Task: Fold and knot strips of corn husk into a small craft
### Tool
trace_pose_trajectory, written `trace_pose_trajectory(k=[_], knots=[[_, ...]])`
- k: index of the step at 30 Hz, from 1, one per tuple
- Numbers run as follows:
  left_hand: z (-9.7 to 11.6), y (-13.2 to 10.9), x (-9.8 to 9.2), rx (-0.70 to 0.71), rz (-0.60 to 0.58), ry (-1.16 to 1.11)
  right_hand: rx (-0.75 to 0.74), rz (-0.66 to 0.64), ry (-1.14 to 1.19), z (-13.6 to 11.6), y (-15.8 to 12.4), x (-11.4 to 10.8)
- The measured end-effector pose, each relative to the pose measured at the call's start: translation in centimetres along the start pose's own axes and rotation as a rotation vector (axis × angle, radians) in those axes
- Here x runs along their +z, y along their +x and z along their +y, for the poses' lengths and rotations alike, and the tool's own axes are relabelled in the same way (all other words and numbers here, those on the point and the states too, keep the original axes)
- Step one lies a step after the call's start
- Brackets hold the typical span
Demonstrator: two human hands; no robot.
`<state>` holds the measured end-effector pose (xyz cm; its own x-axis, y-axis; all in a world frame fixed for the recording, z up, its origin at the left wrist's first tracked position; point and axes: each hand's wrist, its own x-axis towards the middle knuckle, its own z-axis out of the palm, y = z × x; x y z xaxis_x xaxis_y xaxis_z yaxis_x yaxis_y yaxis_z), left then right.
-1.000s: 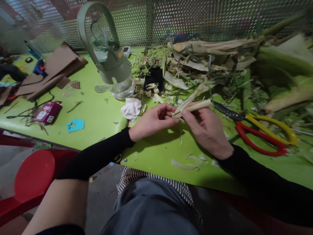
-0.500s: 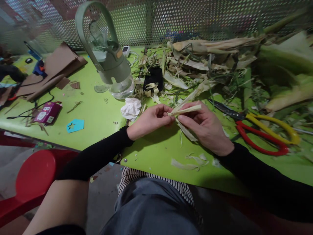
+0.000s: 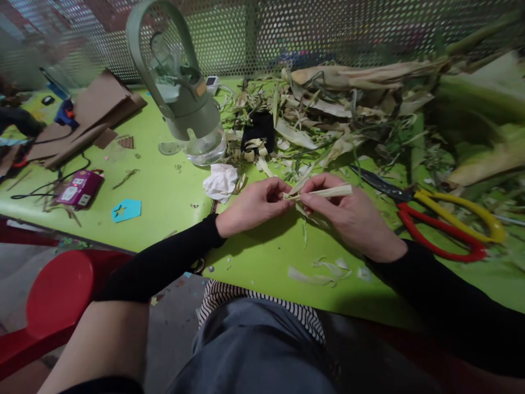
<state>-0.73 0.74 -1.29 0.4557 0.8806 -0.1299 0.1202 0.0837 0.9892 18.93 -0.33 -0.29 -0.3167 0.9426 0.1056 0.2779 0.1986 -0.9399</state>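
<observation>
Pale corn husk strips (image 3: pixel 330 191) cross between my two hands, just above the green table (image 3: pixel 262 257). My left hand (image 3: pixel 258 205) pinches them where they meet. The thumb and fingers of my right hand (image 3: pixel 344 213) are closed on one strip, whose free end points right. Other strip ends stick out upward and below, partly hidden by my fingers. Scissors (image 3: pixel 410 197) with one red and one yellow handle lie to the right of my right hand. Crumpled white paper (image 3: pixel 220 182) sits beyond my left wrist.
A heap of dry husks (image 3: pixel 348 98) covers the back right. A green-lidded water bottle (image 3: pixel 192 109) stands behind the paper. At left are brown cardboard (image 3: pixel 94 115), a purple box (image 3: pixel 80 189) and a blue paper piece (image 3: pixel 126 210). A red stool (image 3: pixel 61 290) stands below.
My right hand has shifted slightly right and down, drawing its strip outward so the end reaches further right. My left hand keeps its pinch in nearly the same place.
</observation>
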Motion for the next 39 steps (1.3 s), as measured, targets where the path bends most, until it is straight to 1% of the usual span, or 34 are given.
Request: trace_pose_trajectory(k=[5, 10, 13, 15, 17, 18, 19, 21, 22, 24, 26, 27, 29, 33, 36, 39], knots=[[0.5, -0.2, -0.4, -0.053, -0.083, -0.173, -0.048, -0.028, -0.084, -0.2, 0.1, -0.5], [0.1, 0.0, -0.7, -0.078, -0.136, -0.301, -0.100, 0.005, -0.075, 0.3, 0.1, -0.1], [-0.2, 0.2, -0.5, -0.069, -0.125, -0.336, -0.069, 0.036, -0.018, 0.9, 0.2, 0.3], [-0.3, 0.4, -0.4, -0.042, -0.057, -0.341, -0.012, 0.047, 0.018, 1.3, 0.1, 0.5], [-0.4, 0.7, -0.5, -0.013, 0.042, -0.297, 0.008, 0.016, -0.040, 1.6, -0.1, 0.6], [-0.5, 0.8, -0.6, -0.001, 0.087, -0.247, -0.019, -0.005, -0.134, 1.6, -0.2, 0.7], [-0.6, 0.8, -0.7, 0.014, 0.125, -0.179, -0.075, -0.013, -0.260, 1.6, -0.4, 0.7], [-0.8, 0.8, -0.9, 0.048, 0.165, -0.010, -0.241, 0.004, -0.532, 1.4, -0.7, 0.7], [-0.9, 0.8, -1.0, 0.069, 0.163, 0.076, -0.326, 0.018, -0.638, 1.3, -0.8, 0.6], [-1.0, 0.5, -1.0, 0.107, 0.113, 0.224, -0.454, 0.062, -0.743, 1.2, -0.8, 0.5], [-0.9, 0.3, -0.8, 0.125, 0.031, 0.299, -0.502, 0.107, -0.760, 1.1, -0.6, 0.4], [-0.8, 0.2, -0.7, 0.124, -0.005, 0.299, -0.505, 0.135, -0.752, 1.1, -0.5, 0.3], [-0.5, 0.0, -0.4, 0.101, -0.067, 0.214, -0.496, 0.164, -0.714, 1.1, -0.3, 0.2], [-0.1, 0.0, -0.3, 0.008, -0.167, -0.110, -0.435, 0.176, -0.596, 1.2, -0.2, 0.2], [-0.1, 0.1, -0.4, -0.061, -0.191, -0.283, -0.379, 0.215, -0.529, 1.4, -0.3, 0.2], [-0.1, 0.2, -0.5, -0.094, -0.167, -0.363, -0.308, 0.235, -0.468, 1.8, -0.3, 0.1]])
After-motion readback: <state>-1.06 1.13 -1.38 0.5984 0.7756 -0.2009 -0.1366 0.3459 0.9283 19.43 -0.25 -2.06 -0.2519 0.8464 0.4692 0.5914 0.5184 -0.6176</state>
